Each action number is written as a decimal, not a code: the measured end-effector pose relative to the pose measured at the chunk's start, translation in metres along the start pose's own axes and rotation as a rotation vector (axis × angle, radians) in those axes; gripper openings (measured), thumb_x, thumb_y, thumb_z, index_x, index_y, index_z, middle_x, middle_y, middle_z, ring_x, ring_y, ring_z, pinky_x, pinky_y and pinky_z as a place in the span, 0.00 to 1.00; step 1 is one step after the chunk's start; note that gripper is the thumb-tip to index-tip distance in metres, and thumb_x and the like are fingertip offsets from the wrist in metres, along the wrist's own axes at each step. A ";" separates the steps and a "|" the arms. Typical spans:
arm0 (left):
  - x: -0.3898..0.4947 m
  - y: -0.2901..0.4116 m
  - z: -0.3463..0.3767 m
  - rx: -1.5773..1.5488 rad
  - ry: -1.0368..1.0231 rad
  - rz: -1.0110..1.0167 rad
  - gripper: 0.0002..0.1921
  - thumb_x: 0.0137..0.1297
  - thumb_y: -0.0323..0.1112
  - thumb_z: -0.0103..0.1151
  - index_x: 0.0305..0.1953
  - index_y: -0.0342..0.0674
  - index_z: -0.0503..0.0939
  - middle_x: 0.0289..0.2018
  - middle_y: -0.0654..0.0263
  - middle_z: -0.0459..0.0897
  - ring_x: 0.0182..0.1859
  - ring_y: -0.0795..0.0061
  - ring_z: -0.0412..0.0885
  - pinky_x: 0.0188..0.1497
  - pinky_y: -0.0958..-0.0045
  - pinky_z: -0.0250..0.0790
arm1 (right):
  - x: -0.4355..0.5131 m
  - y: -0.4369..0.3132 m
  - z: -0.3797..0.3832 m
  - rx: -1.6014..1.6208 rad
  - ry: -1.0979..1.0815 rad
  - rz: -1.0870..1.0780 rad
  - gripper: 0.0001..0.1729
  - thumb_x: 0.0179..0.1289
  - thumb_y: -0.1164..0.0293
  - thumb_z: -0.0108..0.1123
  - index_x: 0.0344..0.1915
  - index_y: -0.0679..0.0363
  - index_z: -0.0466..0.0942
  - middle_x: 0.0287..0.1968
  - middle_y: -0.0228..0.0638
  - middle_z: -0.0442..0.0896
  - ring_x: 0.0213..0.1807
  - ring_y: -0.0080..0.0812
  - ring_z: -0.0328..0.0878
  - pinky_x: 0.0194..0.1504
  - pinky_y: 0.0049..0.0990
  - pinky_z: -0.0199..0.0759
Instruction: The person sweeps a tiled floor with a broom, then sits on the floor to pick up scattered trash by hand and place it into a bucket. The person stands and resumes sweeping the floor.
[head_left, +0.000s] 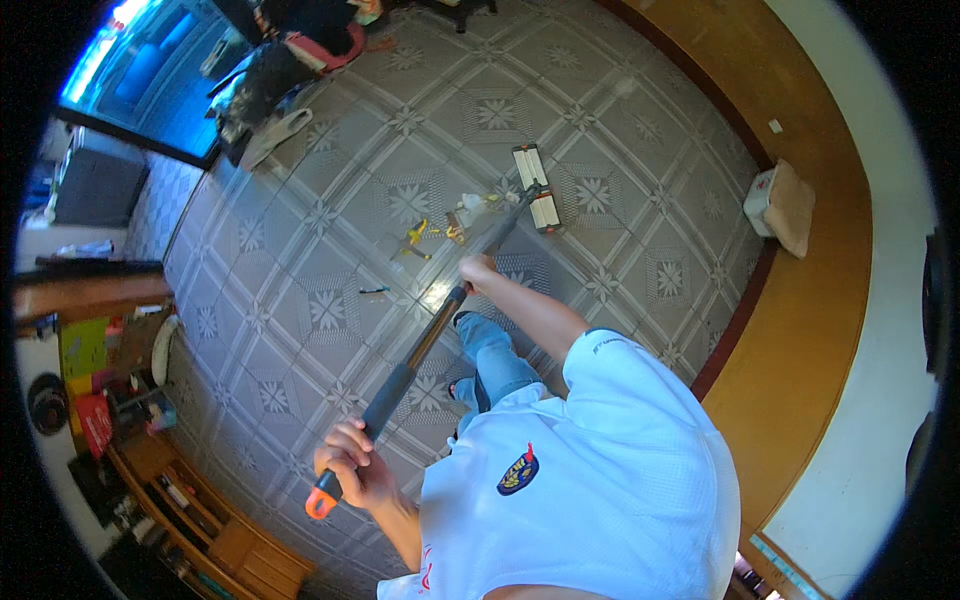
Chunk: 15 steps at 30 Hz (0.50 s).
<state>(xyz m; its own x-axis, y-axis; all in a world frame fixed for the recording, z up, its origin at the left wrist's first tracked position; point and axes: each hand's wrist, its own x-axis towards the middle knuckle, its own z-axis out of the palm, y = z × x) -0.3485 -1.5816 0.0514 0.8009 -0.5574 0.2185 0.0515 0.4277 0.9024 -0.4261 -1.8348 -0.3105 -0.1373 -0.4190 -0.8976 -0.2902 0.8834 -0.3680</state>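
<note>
My left hand (356, 465) is curled around the upper end of a mop's long dark pole (390, 401), just above its orange hanging loop (320, 504). Farther down the pole, my right hand (478, 271) is closed on it, with the arm stretched out. The pole slants away to a flat mop head (545, 210) on the tiled floor, made of two pale panels with orange end parts. Beside the head lie a crumpled white scrap (472, 206) and several yellow bits of litter (417, 232). A thin pen-like stick (373, 290) lies nearer the left.
Bags (270, 135) are heaped by the glass door at upper left. At right, a white bin-like container (761, 202) with a beige cover stands against a wooden panel (817, 315). Wooden furniture (247, 551) lines the lower left. My feet (461, 319) are close below the pole.
</note>
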 end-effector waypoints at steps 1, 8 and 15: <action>-0.009 0.008 -0.012 0.004 0.016 0.014 0.17 0.67 0.41 0.46 0.20 0.45 0.61 0.14 0.71 0.62 0.23 0.76 0.65 0.39 0.69 0.59 | 0.002 0.013 0.009 -0.275 -0.068 -0.076 0.10 0.55 0.75 0.45 0.20 0.67 0.70 0.16 0.45 0.74 0.13 0.35 0.73 0.09 0.38 0.62; -0.077 0.070 -0.073 0.080 0.275 0.113 0.18 0.68 0.40 0.43 0.20 0.46 0.58 0.14 0.73 0.58 0.22 0.80 0.60 0.35 0.72 0.54 | -0.049 0.094 0.083 -1.452 -0.361 -0.508 0.03 0.40 0.73 0.66 0.19 0.52 0.80 0.18 0.22 0.79 0.17 0.21 0.70 0.20 0.30 0.61; -0.143 0.124 -0.120 0.121 0.519 0.232 0.17 0.69 0.39 0.39 0.20 0.47 0.57 0.15 0.74 0.54 0.22 0.81 0.57 0.36 0.73 0.53 | -0.148 0.163 0.151 -1.086 -0.140 -0.107 0.01 0.47 0.73 0.64 0.24 0.55 0.81 0.21 0.23 0.82 0.18 0.22 0.75 0.20 0.26 0.66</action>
<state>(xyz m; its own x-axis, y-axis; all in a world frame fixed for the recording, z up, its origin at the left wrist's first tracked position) -0.3852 -1.3633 0.0869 0.9723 -0.0237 0.2327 -0.2046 0.3961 0.8951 -0.3095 -1.5973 -0.2740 0.0265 -0.3942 -0.9186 -0.9823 0.1604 -0.0971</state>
